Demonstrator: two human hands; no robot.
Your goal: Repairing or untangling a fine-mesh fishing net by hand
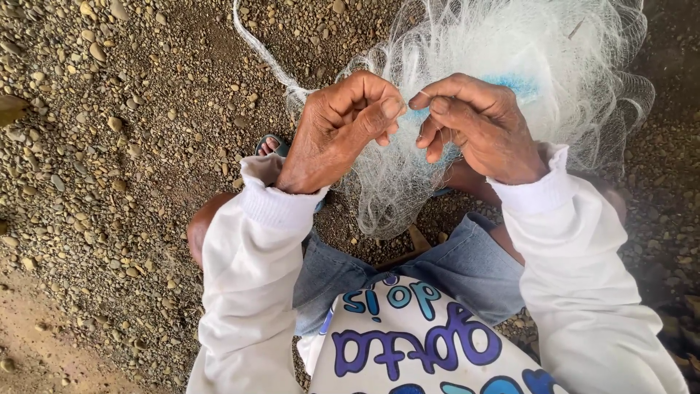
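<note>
both hands are raised close together, left hand [339,131] and right hand [477,124] with fingertips pinched, nearly touching.

The net [503,44] lies on the gravel ground [131,131] before the knees, left hand [343,131] beside right hand [481,131].

Both hands, left [339,131] and right [477,128], pinch strands of a white fishing net [510,51] above gravel ground [131,109].
</note>
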